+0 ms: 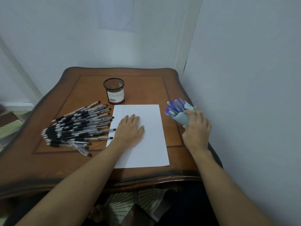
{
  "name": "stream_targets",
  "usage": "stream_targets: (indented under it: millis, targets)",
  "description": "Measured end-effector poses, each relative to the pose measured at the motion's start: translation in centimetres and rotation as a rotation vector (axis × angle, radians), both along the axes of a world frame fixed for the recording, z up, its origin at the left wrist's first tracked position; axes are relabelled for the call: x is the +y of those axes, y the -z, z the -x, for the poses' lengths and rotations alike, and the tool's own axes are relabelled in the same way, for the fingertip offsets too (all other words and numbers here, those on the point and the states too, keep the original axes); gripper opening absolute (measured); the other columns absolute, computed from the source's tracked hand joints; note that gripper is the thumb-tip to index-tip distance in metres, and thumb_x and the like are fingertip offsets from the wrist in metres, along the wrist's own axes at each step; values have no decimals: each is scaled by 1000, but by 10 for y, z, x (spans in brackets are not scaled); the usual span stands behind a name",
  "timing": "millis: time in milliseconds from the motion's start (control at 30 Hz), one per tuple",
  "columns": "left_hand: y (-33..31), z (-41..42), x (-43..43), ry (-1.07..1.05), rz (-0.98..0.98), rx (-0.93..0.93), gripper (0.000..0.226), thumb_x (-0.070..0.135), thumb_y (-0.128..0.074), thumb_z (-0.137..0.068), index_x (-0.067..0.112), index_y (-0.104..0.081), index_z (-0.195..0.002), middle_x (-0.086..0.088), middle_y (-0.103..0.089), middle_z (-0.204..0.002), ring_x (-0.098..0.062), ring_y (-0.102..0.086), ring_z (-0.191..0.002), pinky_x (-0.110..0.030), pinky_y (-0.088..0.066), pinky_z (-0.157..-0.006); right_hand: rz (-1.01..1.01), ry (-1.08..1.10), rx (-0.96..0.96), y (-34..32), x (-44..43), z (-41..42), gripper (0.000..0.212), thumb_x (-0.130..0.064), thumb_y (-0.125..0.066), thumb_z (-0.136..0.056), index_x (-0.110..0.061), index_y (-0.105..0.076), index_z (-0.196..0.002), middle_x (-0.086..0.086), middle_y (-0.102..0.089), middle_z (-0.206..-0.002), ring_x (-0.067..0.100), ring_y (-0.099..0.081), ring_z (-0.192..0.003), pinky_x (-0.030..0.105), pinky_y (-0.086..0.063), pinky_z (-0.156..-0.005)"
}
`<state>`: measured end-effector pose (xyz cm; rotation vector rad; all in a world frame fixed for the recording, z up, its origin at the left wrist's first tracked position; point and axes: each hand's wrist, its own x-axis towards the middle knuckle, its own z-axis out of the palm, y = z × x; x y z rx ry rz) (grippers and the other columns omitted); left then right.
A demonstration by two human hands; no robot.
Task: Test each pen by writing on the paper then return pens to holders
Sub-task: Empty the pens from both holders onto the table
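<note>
Right hand (197, 128) fingers wrapped round the tilted pale holder (181, 119) at the tabletop (81, 88) right edge, blue pens (175, 106) fanning toward the paper (151, 144), left hand (130, 129) flat there, fingers straight.

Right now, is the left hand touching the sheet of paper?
Touching. The head view shows the left hand lying flat, palm down, on the sheet of paper.

Nothing reads clearly: the white label (115, 95) on the black mesh holder (113, 84) bears a barcode and blurred print, and the handwritten columns far left on the paper (149, 144) are too faint
</note>
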<state>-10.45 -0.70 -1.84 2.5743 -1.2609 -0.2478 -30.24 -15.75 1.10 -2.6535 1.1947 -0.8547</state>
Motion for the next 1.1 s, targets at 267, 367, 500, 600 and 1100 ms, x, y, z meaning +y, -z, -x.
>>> stream_targets:
  millis: [267,367,500,600,1100]
  targets:
    - [-3,-2,7,-4,4,25,58,44,-32,-104,15,-28,-153,-8,-21,-165,-33,-12,-153,-46,-13,-125,103,-11,200,0,4,14,64,-4,-84,-69,-17,-61,-128,21,-49,-145,45,-41,-135,58,-39,-104]
    - [-3,-4,9,6,-1,39,57,44,-32,-104,16,-28,-154,-8,-20,-166,-33,-10,-153,-47,-12,-125,142,-67,288,3,2,16,68,-21,-92,-65,-18,-62,-126,22,-53,-141,45,-46,-132,58,-45,-100]
    - [0,-2,9,32,-6,45,56,43,-29,-105,15,-26,-154,-9,-18,-166,-34,-7,-154,-48,-10,-125,173,-101,332,1,1,16,69,-26,-94,-60,-17,-64,-121,24,-55,-138,47,-50,-127,59,-47,-96]
    - [0,-1,10,30,-1,37,57,43,-28,-105,15,-25,-155,-9,-17,-166,-34,-7,-154,-47,-10,-125,197,-109,365,-2,3,16,69,-27,-95,-59,-18,-64,-121,23,-54,-139,48,-49,-129,60,-45,-99]
    - [-3,2,10,12,-21,5,59,46,-31,-105,17,-26,-155,-7,-19,-166,-31,-11,-154,-46,-13,-124,251,-124,407,-14,20,27,72,-22,-97,-53,-18,-68,-119,24,-56,-138,49,-49,-129,62,-39,-104]
